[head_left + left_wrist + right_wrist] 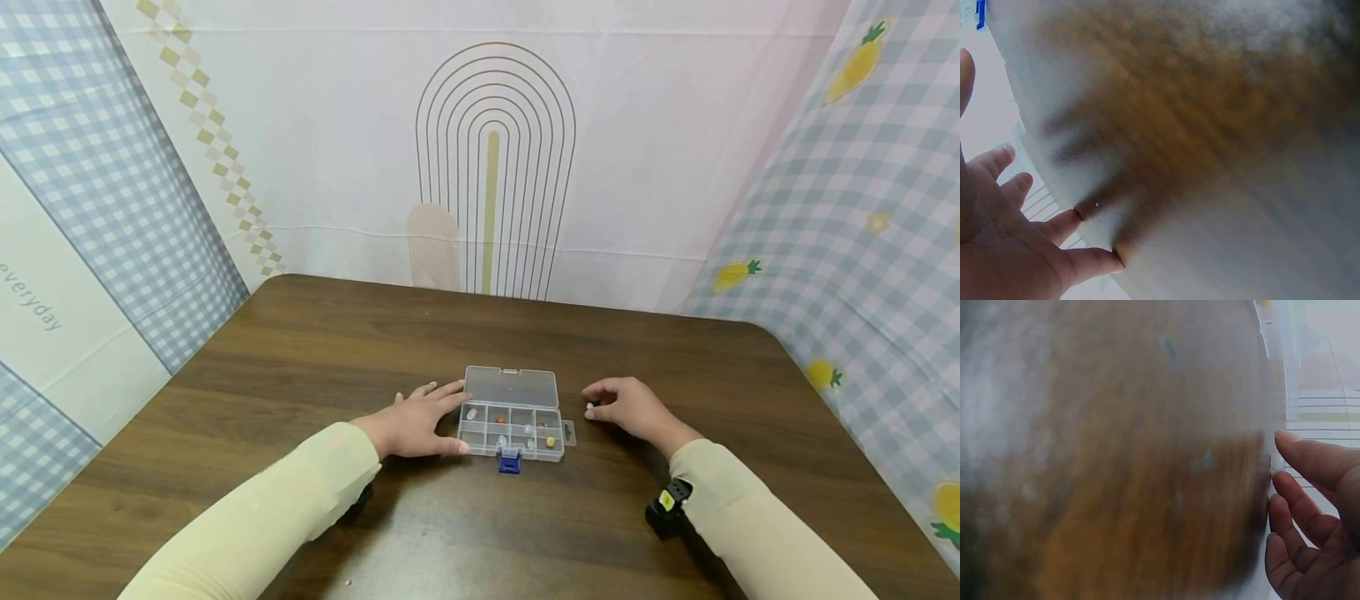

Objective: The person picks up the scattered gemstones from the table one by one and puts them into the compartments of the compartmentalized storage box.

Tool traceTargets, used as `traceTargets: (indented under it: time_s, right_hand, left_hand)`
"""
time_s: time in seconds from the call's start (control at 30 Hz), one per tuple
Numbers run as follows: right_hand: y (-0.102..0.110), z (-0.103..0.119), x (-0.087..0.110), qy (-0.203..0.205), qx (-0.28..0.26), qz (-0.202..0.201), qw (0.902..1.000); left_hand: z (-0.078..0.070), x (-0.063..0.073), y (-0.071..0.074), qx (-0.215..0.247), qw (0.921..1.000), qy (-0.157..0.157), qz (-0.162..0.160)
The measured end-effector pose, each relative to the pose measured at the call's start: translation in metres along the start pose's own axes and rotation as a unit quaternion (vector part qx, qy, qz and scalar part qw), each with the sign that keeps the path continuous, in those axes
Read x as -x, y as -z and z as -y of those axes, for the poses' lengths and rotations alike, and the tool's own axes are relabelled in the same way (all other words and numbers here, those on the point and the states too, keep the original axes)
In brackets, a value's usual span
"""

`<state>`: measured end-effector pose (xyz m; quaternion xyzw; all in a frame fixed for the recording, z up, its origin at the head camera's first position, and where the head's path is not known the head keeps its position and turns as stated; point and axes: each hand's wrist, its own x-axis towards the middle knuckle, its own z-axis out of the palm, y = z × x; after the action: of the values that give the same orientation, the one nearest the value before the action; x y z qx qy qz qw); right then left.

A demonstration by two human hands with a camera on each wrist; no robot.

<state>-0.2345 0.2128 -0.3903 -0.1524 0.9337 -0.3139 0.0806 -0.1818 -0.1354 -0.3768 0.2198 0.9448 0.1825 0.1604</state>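
A clear plastic compartment box [468, 440] lies on the table with its lid [517, 387] folded back. Small pieces sit in several of its cells, among them an orange one [500, 419] and a yellow one [551, 442]. My left hand [422, 423] is spread flat, thumb and fingertips touching the box's left side. To the right of the box, my right hand [628, 408] pinches a small white bead [590, 407] between thumb and forefinger, low over the table. In the right wrist view a pale bit of the bead [1277, 463] shows between those fingertips.
The brown wooden table [360, 333] ends at a white patterned cloth [337, 150] behind. A blue latch [509, 462] sticks out at the box's front, and a clear hang tab [569, 432] at its right. A tiny pale speck [348, 582] lies near the front.
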Motion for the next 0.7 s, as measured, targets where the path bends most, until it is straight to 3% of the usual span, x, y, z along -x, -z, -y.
traceTargets:
  time_s: [0.33, 0.7]
  right_hand:
    - [0.0008, 0.0025, 0.0019, 0.021, 0.003, -0.002, 0.9998]
    - [-0.0003, 0.0040, 0.0000, 0.003, 0.013, 0.001, 0.9999]
  left_hand:
    - [-0.0009, 0.0015, 0.0013, 0.003, 1.0000, 0.001, 0.002]
    - [-0.0016, 0.0019, 0.0007, 0.000, 1.0000, 0.004, -0.001]
